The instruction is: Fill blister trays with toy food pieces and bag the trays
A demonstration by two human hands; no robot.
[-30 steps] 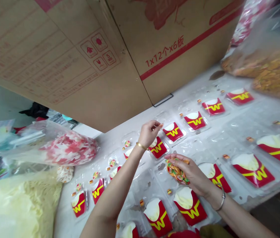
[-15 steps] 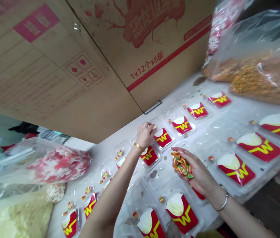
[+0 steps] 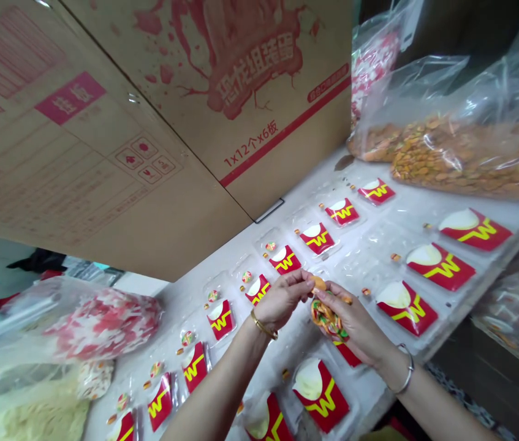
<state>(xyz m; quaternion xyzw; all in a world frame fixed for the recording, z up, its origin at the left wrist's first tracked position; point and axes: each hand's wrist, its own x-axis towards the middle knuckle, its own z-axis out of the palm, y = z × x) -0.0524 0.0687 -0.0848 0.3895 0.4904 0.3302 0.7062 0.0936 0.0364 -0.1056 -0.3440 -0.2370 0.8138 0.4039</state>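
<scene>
My left hand (image 3: 284, 300), with a gold bangle, pinches a small orange-brown disc (image 3: 318, 283), apparently the back of a toy pizza, at the fingertips of the other hand. Curled around a clump of colourful toy pizzas (image 3: 327, 318) is my right hand (image 3: 355, 324), which wears a silver bracelet. Below and around both hands lie clear plastic trays holding red toy fries boxes (image 3: 317, 237) with a yellow W. Small toy burgers (image 3: 366, 292) sit in the trays. In the back row, several trays also hold a round toy pizza (image 3: 271, 246).
A large cardboard carton (image 3: 185, 202) stands behind the trays. Bags of orange pieces (image 3: 461, 153) lie at the right. On the left are a bag of red-and-white pieces (image 3: 107, 324) and a bag of cream-coloured pieces (image 3: 34, 410). The table edge (image 3: 480, 300) runs along the right.
My left hand has moved from a back-row tray to my right hand and now pinches a disc there. A toy pizza shows in the tray it left. The view has shifted somewhat.
</scene>
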